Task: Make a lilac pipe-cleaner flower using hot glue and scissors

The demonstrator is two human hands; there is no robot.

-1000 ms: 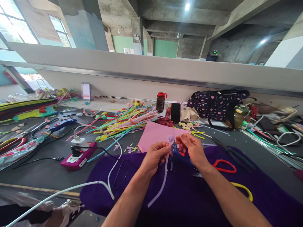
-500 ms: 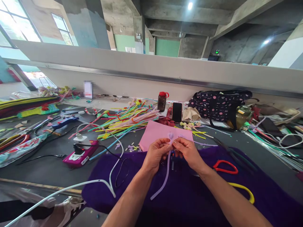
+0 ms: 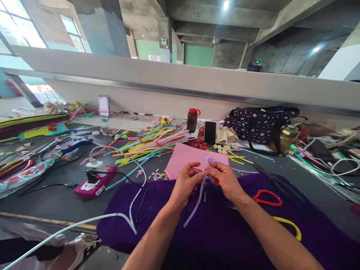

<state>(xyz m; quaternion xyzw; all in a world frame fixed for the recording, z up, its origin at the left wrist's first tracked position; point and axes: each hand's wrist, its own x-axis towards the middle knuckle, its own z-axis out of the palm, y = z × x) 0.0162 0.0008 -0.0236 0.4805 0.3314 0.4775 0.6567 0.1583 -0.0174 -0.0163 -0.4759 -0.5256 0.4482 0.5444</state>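
Observation:
A lilac pipe cleaner flower (image 3: 208, 160), with a fluffy looped head and a long stem (image 3: 197, 203), is held above the purple cloth. My right hand (image 3: 226, 180) pinches it just below the head between thumb and forefinger. On the other side, my left hand (image 3: 185, 183) has its fingers bent and its thumb tip closed against the upper stem. The stem's free end hangs down toward me, slightly to the left. Behind the flower head lies a sheet of pink paper (image 3: 181, 159). Part of a small blue and red thing under my right fingers is hidden.
Red-handled scissors (image 3: 268, 198) and a yellow handle (image 3: 292, 225) lie right on the purple cloth (image 3: 120, 221). A magenta power strip (image 3: 95, 185) with cables sits left. Pipe cleaners (image 3: 152, 144), a bottle (image 3: 192, 122), a phone (image 3: 210, 133) and a bag (image 3: 258, 125) are behind.
My right hand came in from beside the flower and took hold under its head. The flower has shifted slightly right, and my left fingers have loosened a little around the stem.

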